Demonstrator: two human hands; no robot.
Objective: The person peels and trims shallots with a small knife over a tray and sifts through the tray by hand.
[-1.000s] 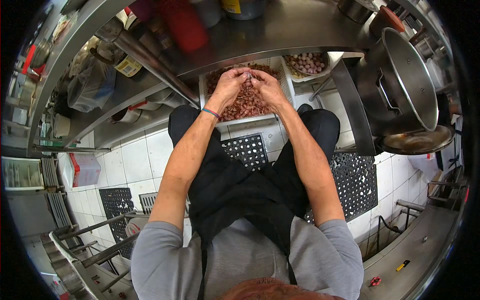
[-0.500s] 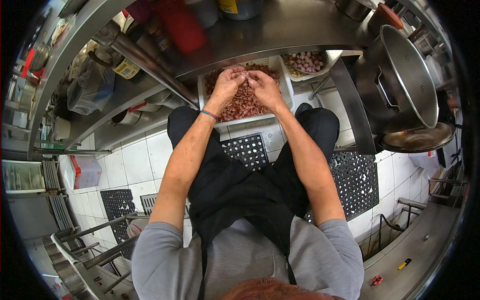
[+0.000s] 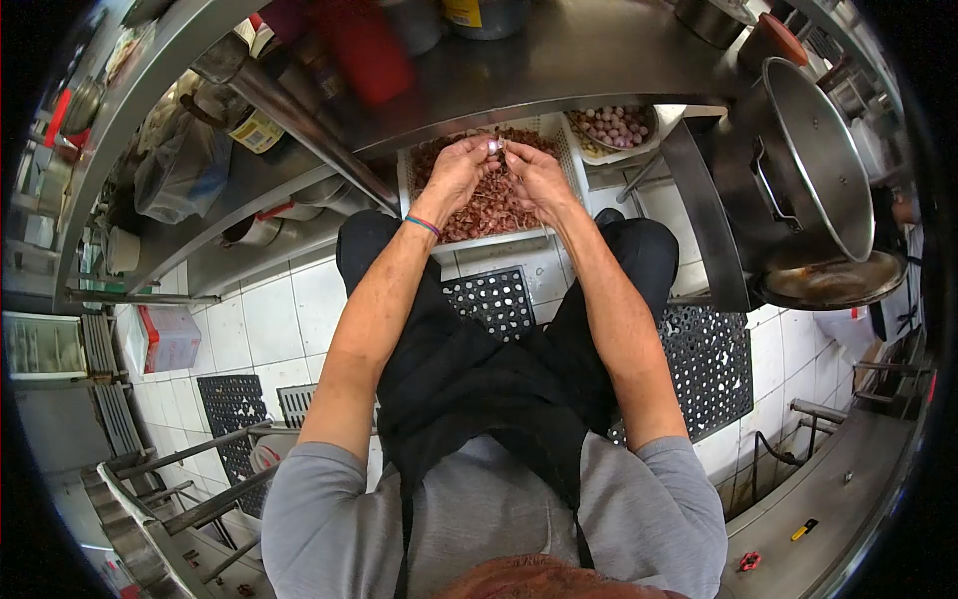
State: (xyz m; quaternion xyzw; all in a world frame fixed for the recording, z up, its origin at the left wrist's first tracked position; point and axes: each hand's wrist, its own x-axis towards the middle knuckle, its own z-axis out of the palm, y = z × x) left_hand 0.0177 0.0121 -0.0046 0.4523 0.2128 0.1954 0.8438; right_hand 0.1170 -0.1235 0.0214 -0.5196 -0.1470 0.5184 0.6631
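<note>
Since half a second ago, the fingertips have been drawn slightly apart, and a small pale bulb (image 3: 493, 147) has been brought into clearer view above the white crate (image 3: 499, 240). It is pinched between the fingertips of the left hand (image 3: 457, 172). The right hand (image 3: 539, 178) is held just beside it, fingertips bunched; whether anything is clamped there cannot be told.

Because the bulb is held only by its small rounded surface, it could be slipped out by a slight twist or too hard a squeeze and lost among the reddish pieces (image 3: 484, 213) inside the crate. Loose scraps could also be dropped over the crate's near rim onto the tiled floor (image 3: 269, 304).

Yellow labels are seen on a jar (image 3: 257, 133) left of the crate and on a tub (image 3: 484, 20) beyond it; red-and-white marking is carried by a box (image 3: 170, 339) farther left of the crate. No writing can be read.
</note>
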